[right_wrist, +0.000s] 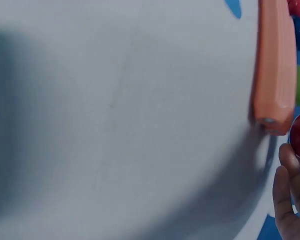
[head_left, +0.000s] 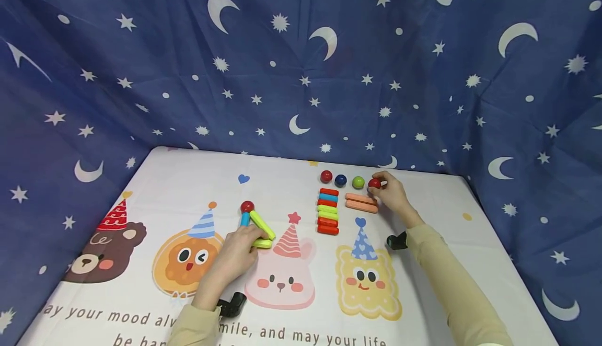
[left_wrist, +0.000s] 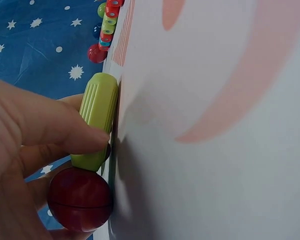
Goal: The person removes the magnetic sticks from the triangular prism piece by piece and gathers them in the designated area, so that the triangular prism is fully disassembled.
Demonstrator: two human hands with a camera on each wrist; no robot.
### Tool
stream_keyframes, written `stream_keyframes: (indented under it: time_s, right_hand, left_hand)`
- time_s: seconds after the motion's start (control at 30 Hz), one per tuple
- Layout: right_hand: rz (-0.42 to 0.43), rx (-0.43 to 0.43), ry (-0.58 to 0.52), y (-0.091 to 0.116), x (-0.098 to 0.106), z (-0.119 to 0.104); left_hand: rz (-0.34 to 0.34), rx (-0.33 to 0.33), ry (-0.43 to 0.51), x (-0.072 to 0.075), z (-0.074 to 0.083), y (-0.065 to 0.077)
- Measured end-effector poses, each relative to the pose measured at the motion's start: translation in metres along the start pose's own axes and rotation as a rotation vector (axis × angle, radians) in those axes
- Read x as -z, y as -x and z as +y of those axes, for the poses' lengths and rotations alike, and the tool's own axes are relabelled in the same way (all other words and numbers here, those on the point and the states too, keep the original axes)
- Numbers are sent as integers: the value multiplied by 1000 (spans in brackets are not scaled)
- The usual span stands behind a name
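My left hand (head_left: 237,246) grips a yellow-green stick (left_wrist: 97,115), thumb on its near side and fingers behind. In the left wrist view a red ball (left_wrist: 80,200) sits against the stick's lower end, beside the fingers. Just beyond this hand, a second yellow-green stick (head_left: 262,225) and a blue stick (head_left: 244,219) slant away from another red ball (head_left: 247,207). The hand covers part of the blue stick. At the back right my right hand (head_left: 392,194) pinches a red ball (head_left: 374,183) between thumb and fingers, at the end of a row of balls.
Left of the right hand are a green ball (head_left: 358,182), a dark blue ball (head_left: 340,180) and a red ball (head_left: 326,176). Two orange sticks (head_left: 361,206) lie in front, beside a column of several coloured sticks (head_left: 327,214). A starry blue curtain (head_left: 301,74) borders the table.
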State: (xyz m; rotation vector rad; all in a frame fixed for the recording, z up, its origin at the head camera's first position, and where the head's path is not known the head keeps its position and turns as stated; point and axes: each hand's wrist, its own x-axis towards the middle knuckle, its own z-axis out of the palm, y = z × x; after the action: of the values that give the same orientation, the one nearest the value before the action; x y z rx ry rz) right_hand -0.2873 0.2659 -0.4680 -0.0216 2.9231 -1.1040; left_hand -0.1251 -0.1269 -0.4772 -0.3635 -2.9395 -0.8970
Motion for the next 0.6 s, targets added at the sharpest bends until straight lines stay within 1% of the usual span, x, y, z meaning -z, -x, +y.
stream_keyframes:
  time_s: [0.1,0.2,0.6]
  right_hand:
    - [-16,-31,-9,-4,-2,4]
    - [-22,-38,-3,-6,-4,6]
    - [-33,-37,-6,-7,-9,5]
  left_hand:
    - [-3,0,3,0,1,0]
    - [-8,7,3,0,1,-1]
    - [-1,9,1,1,2,0]
